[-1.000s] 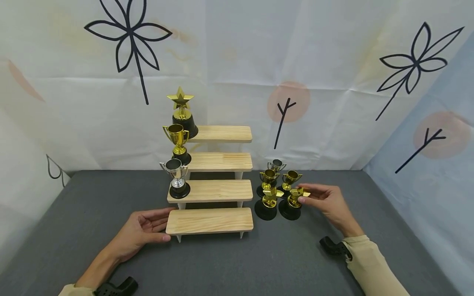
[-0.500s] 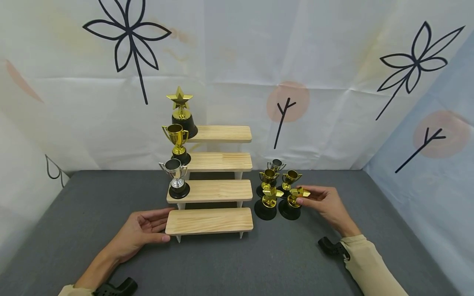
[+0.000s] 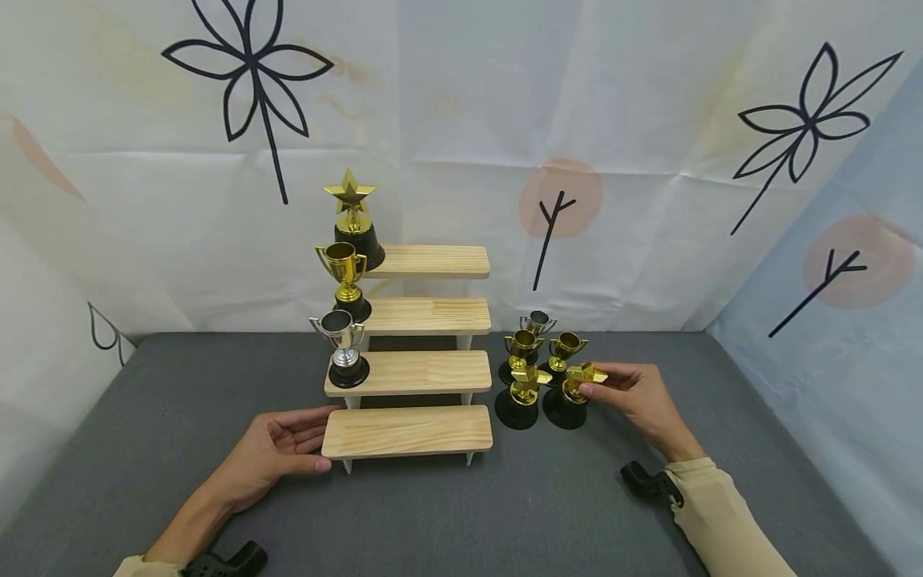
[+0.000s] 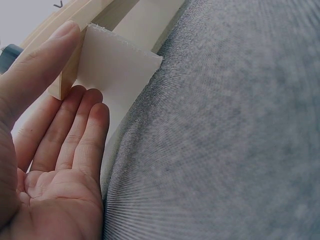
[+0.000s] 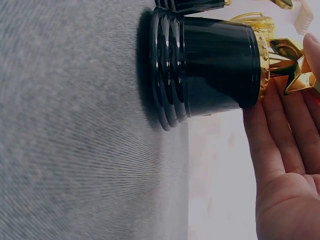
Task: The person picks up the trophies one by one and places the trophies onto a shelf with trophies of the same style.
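My left hand (image 3: pixel 280 447) holds the left end of the lowest step of a wooden tiered display stand (image 3: pixel 407 431), its thumb at the front corner and its fingers by the side. In the left wrist view those fingers (image 4: pixel 80 135) are nearly straight beside a white support (image 4: pixel 117 65). At the right, my right hand (image 3: pixel 638 398) pinches the star of a gold star trophy (image 3: pixel 570 405) between thumb and fingers. That trophy's black base (image 5: pixel 215 65) is upright, close to or on the table. A second star trophy (image 3: pixel 521 405) stands just left of it.
Behind the star trophies stand two gold cups (image 3: pixel 521 346) and a silver cup (image 3: pixel 538 322). Along the stand's left side are a star trophy (image 3: pixel 353 228), a gold cup trophy (image 3: pixel 348 276) and a silver cup trophy (image 3: pixel 346 344). A printed cloth (image 3: pixel 461 104) hangs behind.
The star trophy in my right hand has shifted slightly to the right and its star has turned a little. My left hand and the stand have stayed put.
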The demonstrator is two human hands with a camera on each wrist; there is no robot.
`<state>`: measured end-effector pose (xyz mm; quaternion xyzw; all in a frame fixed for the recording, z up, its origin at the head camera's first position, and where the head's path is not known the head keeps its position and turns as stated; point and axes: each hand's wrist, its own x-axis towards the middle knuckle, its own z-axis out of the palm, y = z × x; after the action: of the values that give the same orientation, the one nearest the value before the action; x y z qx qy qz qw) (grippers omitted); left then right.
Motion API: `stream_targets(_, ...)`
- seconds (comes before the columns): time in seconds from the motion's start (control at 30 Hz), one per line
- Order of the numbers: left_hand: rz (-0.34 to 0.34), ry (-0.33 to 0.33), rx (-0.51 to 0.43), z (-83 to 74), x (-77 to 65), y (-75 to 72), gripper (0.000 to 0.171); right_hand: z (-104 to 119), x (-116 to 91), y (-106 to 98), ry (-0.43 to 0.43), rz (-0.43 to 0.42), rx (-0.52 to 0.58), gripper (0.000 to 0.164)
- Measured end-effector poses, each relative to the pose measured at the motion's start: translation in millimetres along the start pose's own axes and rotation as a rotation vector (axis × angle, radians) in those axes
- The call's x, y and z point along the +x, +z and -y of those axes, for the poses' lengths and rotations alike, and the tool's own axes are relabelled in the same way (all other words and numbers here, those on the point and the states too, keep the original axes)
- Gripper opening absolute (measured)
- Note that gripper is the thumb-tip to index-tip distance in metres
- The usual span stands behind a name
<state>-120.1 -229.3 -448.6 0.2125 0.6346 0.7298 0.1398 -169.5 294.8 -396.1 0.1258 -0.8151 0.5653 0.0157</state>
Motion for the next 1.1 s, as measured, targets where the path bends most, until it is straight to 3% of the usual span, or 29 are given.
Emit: stream_targets(1.1, -0.009, -0.016, 0.010, -0.9, 0.0, 0.2, 0.074, 47.6, -9.0, -11.2, -0.088, -0.089, -0.016, 0.031)
